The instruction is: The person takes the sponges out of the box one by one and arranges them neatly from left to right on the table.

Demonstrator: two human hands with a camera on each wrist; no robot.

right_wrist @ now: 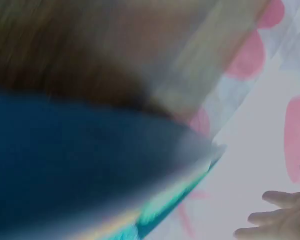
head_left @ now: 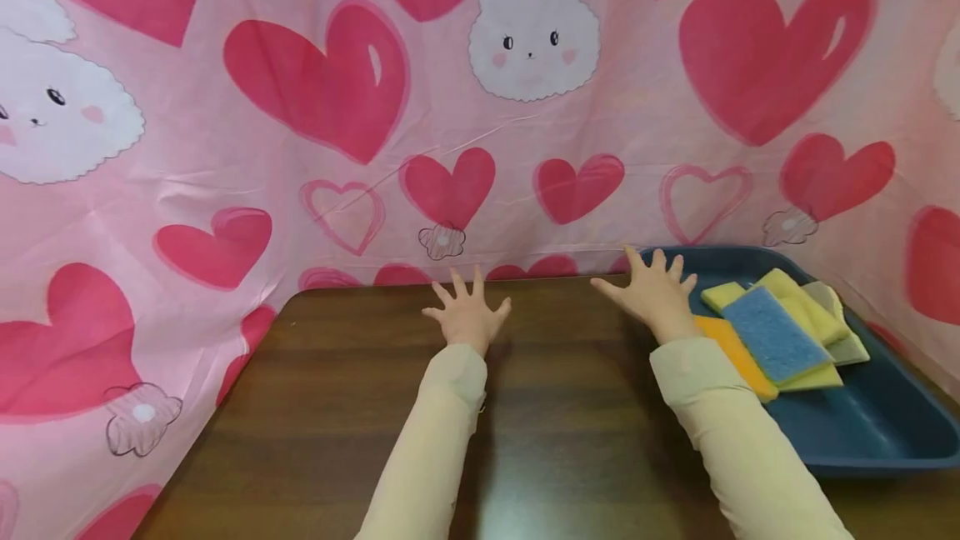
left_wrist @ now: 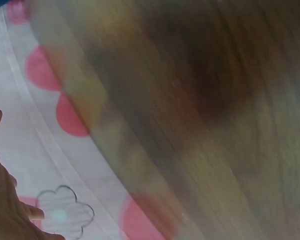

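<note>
We see flat sponges (head_left: 776,336) piled loosely in a dark blue tray (head_left: 881,432), between three and four o'clock from the head view's centre: a rough blue face uppermost, yellow pieces around it, an orange one at its eight o'clock. The right hand (head_left: 654,294), fingers spread wide, is near the tray's edge; we cannot tell if they touch. At its nine o'clock the left hand (head_left: 468,313), likewise splayed, is above the brown table (head_left: 337,407). Only the head view gives us the whole pile; the right wrist view shows blurred tray and bright slivers at six o'clock, the left mostly blurred tabletop.
</note>
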